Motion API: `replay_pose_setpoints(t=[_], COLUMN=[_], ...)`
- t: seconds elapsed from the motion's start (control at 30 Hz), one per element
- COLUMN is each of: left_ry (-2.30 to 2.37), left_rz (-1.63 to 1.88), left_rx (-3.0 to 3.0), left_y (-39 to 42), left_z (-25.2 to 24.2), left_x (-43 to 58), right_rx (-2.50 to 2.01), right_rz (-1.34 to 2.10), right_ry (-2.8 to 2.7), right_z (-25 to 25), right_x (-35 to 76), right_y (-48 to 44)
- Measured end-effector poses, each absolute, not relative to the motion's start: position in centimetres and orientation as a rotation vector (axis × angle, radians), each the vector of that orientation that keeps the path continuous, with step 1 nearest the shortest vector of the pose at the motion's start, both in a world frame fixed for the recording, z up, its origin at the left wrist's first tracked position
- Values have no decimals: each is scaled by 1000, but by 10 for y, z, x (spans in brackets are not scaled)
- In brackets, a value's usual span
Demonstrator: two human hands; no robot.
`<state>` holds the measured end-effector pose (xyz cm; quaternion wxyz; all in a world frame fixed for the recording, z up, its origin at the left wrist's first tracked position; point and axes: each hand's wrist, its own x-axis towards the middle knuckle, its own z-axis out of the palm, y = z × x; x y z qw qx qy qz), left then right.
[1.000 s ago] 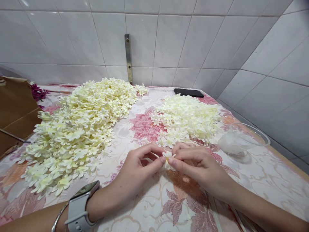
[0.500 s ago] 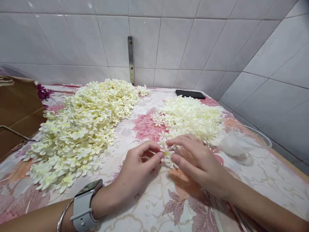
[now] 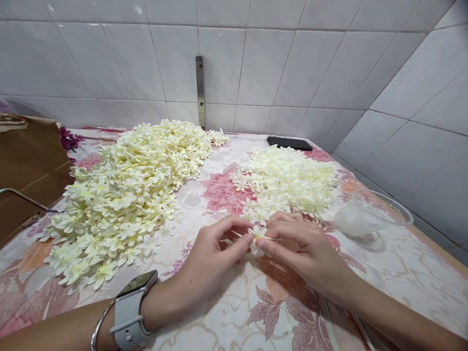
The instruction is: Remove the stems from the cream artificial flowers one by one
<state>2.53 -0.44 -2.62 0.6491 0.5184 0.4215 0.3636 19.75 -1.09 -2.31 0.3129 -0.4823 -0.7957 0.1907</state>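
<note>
A small white artificial-looking flower (image 3: 257,235) with a pale yellow centre is held between my two hands, just above the tablecloth. My left hand (image 3: 215,261) pinches its left side with thumb and forefinger; a watch and a bangle are on that wrist. From the other side, my right hand (image 3: 309,248) closes thumb and fingers on the flower's right edge. Something thin and white shows by the right fingertips, too small to make out. Just beyond my fingers lies a smaller heap of white flowers (image 3: 288,178). A larger heap of cream flowers (image 3: 135,185) spreads to the left.
A black phone (image 3: 289,143) lies behind the smaller heap. At the right edge stands a clear round container (image 3: 365,219) with whitish material. A brown paper bag (image 3: 32,165) is at the far left, near purple flowers (image 3: 69,139). Tiled walls (image 3: 219,63) bound the back and right.
My right fingers have closed in on the flower, where thumb and forefinger were apart before. The flower and my left hand have shifted slightly to the right.
</note>
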Motion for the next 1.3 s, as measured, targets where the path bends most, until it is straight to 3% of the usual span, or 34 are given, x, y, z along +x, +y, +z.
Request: replay_pose_setpoints(t=[0.13, 0.33, 0.53, 1.3], left_ry=[1006, 1050, 998, 976], left_rz=[887, 896, 869, 909], left_rx=[1239, 1232, 1300, 1260], left_y=[1, 2, -2, -5], left_z=[-26, -27, -27, -27], left_x=[25, 23, 24, 24], right_rx=[-1348, -1363, -1218, -1431], right_rz=[473, -129, 379, 577], right_ry=[-2030, -2042, -2271, -1955], right_z=[-24, -27, -23, -23], right_x=[200, 201, 192, 198], right_y=[-7, -2, -13, -8])
